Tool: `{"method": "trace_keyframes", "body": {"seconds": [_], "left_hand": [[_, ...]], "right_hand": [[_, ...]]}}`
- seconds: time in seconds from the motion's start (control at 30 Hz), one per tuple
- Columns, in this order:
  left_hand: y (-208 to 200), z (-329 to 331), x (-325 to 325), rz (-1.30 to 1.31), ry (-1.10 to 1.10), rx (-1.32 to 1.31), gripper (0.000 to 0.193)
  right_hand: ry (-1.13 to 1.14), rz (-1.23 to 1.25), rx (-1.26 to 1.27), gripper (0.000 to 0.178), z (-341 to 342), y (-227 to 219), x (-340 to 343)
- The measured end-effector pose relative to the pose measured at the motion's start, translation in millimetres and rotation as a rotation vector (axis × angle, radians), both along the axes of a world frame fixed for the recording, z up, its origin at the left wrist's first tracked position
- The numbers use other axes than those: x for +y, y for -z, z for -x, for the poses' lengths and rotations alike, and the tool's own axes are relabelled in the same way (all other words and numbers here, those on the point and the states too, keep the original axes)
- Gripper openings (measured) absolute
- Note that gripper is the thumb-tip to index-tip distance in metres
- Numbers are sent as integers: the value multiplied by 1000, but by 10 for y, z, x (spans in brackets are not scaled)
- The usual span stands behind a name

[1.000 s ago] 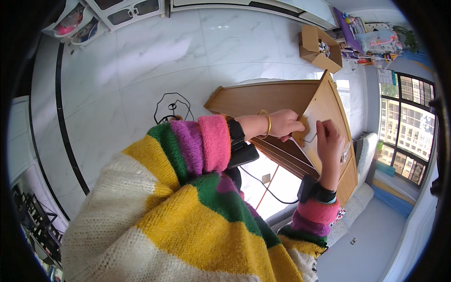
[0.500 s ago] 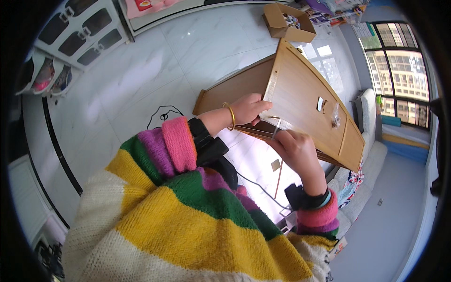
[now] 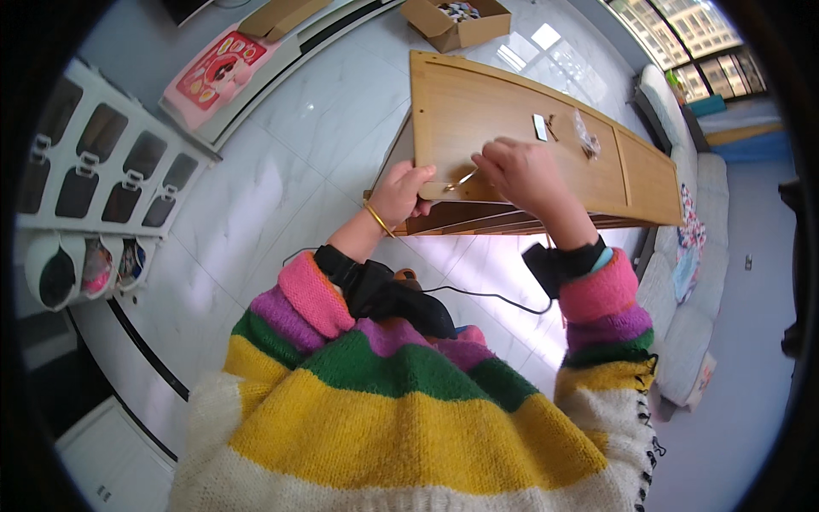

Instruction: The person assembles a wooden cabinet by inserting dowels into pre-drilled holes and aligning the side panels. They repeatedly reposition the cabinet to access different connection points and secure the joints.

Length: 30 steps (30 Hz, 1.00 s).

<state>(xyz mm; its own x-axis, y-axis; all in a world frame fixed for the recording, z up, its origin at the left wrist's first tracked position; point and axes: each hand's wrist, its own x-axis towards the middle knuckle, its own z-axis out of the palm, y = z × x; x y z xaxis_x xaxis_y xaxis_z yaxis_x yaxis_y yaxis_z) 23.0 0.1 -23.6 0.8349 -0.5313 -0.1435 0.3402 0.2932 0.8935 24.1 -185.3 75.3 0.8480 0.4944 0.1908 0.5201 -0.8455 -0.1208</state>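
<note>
Downward, past a sweater striped in white, yellow, green, purple and pink, two bare hands work at the near left corner of a light brown wooden furniture unit [image 3: 503, 102], which lies ahead of the wearer on a glossy marbled floor [image 3: 294, 183]. The left hand [image 3: 399, 194], a gold bangle [image 3: 379, 219] at its wrist, pinches the unit's edge, thumb on top and fingers curled beneath. The right hand [image 3: 522, 177] is closed in a loose fist around one end of a slim metal tool [image 3: 465, 178]; the tool's other end reaches the wood just beside the left thumb. Farther right on the unit's upper surface lie a small white rectangle [image 3: 539, 127], some small brown pieces [image 3: 553, 128] and a clear plastic bag [image 3: 585, 136]. Beyond stands an open cardboard box [image 3: 461, 32]; a pale sofa [image 3: 706, 205] runs along the right.
</note>
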Motion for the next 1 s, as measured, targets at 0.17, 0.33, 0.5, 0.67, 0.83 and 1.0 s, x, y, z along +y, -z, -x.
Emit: {"method": "trace_keyframes", "body": {"seconds": [0.17, 0.33, 0.5, 0.67, 0.83, 1.0], "left_hand": [[23, -4, 18, -36, -7, -45, 30], [-37, 15, 40, -77, 39, -31, 30], [-91, 56, 57, -69, 28, -36, 30], [-26, 40, 61, -74, 4, -16, 28], [-13, -2, 10, -49, -26, -37, 26], [-53, 23, -22, -8, -58, -48, 28]], "right_hand": [[-3, 74, 23, 14, 603, 39, -1], [-244, -16, 211, 16, 597, -11, 312], [-148, 81, 188, 15, 16, -51, 691], [-6, -84, 135, 22, -246, 73, 462], [-41, 17, 1, 19, 14, 73, -8], [61, 164, 75, 13, 618, 66, -4]]}}
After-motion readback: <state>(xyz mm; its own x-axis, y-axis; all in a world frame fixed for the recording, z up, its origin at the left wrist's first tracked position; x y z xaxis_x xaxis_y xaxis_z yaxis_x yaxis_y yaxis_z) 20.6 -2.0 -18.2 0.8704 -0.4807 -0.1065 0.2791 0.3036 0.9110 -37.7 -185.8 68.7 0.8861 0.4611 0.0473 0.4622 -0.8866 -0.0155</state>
